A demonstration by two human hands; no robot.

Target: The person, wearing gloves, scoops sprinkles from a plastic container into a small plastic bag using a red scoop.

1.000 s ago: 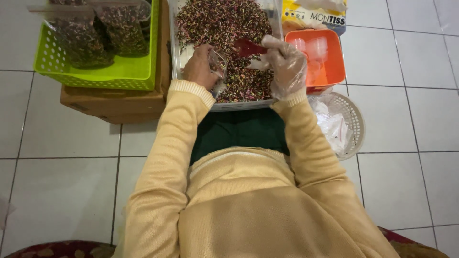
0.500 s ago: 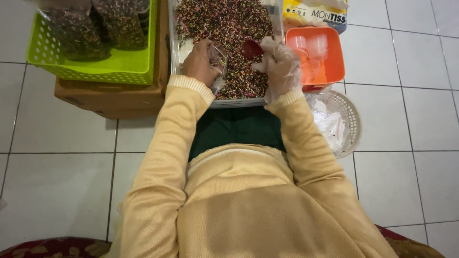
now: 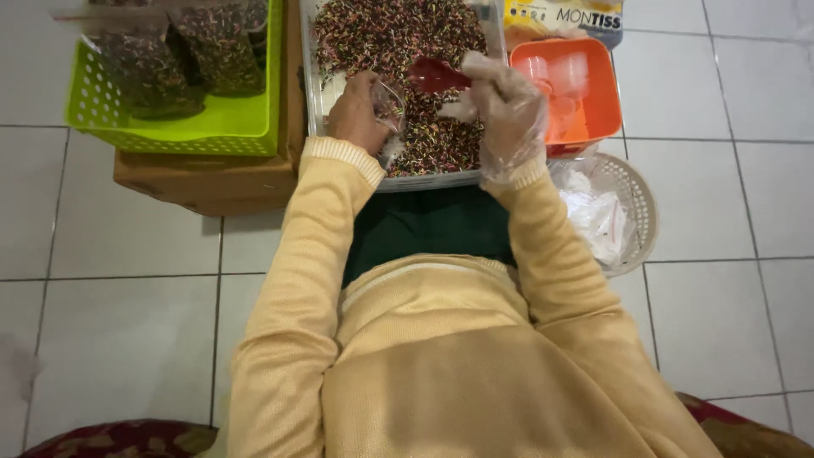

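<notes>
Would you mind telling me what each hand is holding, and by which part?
The gloved right hand grips a red scoop by its handle end; the bare left hand holds a small clear bag at its side.

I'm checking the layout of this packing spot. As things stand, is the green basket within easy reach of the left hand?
Probably yes. The left hand holds a small clear bag over the sprinkle tray, and the green basket sits right beside that tray on the left, with nothing between them. The hand is occupied, though.

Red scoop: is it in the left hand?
No, the red scoop is held by the gloved right hand, while the bare left hand holds a small clear bag over the sprinkle tray.
</notes>
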